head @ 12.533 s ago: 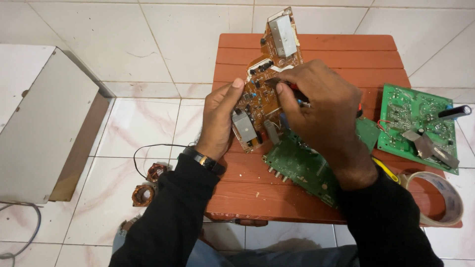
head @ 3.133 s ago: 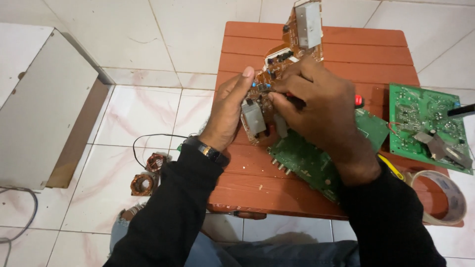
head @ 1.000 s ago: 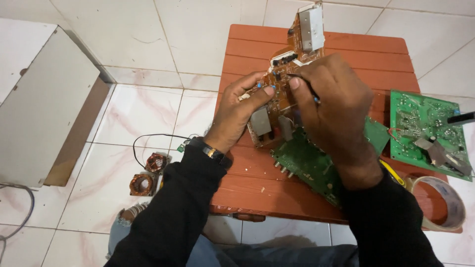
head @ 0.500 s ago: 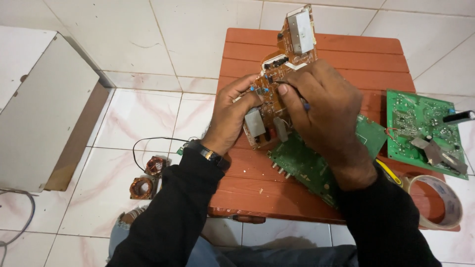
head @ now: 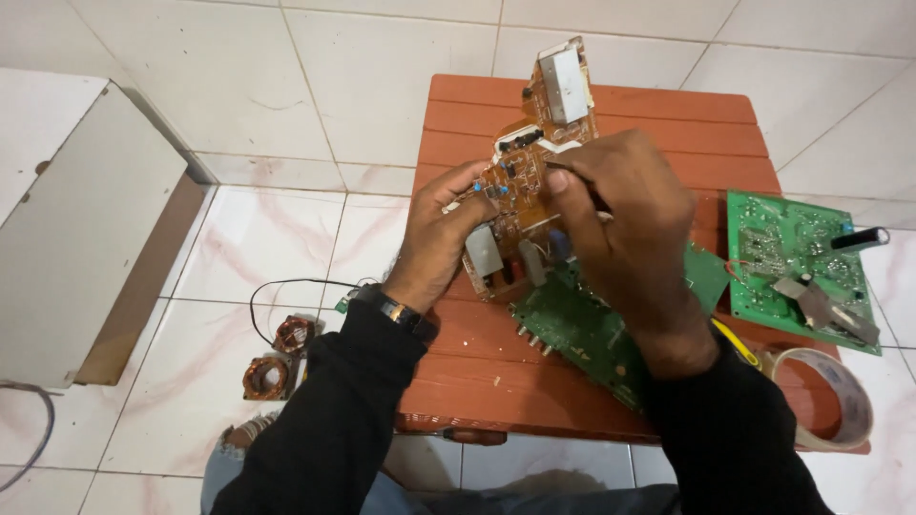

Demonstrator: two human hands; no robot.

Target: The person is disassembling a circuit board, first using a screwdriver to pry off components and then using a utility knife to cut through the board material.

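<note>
The work on the brown circuit board [head: 520, 205] looks to be mid-way: its parts appear to be in place still, with a metal-shielded block at the far end, a grey block and a blue capacitor near the near edge, and small components across its middle, so by this view the picking is under way and most of the board is left to do. The board is held tilted above the red-orange plastic table [head: 611, 124], propped over a green circuit board [head: 592, 334] that lies flat under it. The left hand [head: 439, 234] clasps the board's left edge, thumb over the component face and fingers behind. The right hand [head: 625, 219] is closed narrowly around a thin dark tool, its tip set among the small parts at the board's middle; what kind of tool it is cannot be told. At the right, a second green board [head: 797, 262] lies flat with a black cylinder at its far corner, and a roll of tape [head: 830, 405] sits at the table's near right corner. On the tiled floor to the left lie 2 copper coils [head: 277, 353] and a grey metal casing [head: 76, 229].
</note>
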